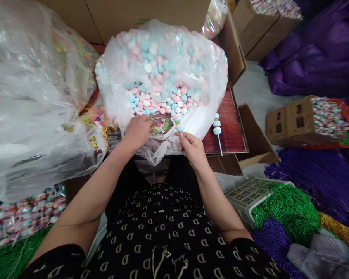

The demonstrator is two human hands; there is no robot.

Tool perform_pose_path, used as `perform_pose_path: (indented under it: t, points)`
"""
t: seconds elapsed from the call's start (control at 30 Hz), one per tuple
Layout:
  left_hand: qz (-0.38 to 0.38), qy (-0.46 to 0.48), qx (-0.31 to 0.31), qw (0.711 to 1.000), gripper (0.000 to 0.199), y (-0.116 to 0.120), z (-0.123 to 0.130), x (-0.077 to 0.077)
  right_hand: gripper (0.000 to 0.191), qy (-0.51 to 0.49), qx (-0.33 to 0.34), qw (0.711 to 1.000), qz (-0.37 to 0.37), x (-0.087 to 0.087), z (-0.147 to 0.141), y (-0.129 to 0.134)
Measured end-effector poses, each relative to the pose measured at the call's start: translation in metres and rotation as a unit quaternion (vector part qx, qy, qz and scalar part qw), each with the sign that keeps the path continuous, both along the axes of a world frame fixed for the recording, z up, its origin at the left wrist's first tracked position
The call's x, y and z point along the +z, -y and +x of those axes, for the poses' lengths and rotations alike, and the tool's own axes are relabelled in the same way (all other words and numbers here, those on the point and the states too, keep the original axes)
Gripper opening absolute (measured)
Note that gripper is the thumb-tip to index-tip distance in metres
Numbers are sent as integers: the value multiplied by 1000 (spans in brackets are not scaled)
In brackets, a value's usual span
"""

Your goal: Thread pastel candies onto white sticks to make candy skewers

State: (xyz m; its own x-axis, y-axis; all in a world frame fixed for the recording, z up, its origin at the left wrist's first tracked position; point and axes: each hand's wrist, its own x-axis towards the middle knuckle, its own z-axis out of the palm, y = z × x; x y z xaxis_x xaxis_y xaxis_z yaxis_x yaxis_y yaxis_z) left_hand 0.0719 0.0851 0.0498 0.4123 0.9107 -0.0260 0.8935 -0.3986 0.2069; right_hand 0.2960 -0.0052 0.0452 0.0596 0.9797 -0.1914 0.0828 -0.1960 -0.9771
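My right hand (192, 148) is closed around the lower end of a candy skewer (178, 122), which points up with pink, blue and green pieces threaded on it. My left hand (138, 131) rests at the front edge of the loose candies (154, 102), its fingers curled inward; whatever they hold is hidden. The pink, blue and white candies lie in a big clear plastic bag (113, 85). White sticks (189, 120) lie in a bundle beside the skewer. Between the hands are small red and green gummy pieces (162, 126). A second candy skewer (217, 126) lies on the red table (231, 120) to the right.
A large plastic bag (31, 116) bulges at the left, with yellow ties (94, 141) near it. Cardboard boxes (282, 120) of wrapped candy stand at the right. Below them sits a pale plastic basket (250, 197) with green beads (287, 213). Purple sacks (314, 58) fill the far right.
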Motion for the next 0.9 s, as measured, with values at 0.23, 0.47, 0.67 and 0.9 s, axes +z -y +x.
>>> perform_pose_path:
  t: [0.23,0.47,0.67,0.9]
  points:
    - [-11,9,-10,1000,34,-1,-8,-1,47,20,9,1000,7,-4,1,3]
    - [-14,17,29,999,31,12,-12,5,49,30,18,999,7,-3,-1,6]
    - [9,-19,30,999,37,9,-14,14,46,35,24,999,6,0,-7,7]
    - [1,-5,19,1000,30,4,-22,15,48,46,55,997,-2,4,-13,11]
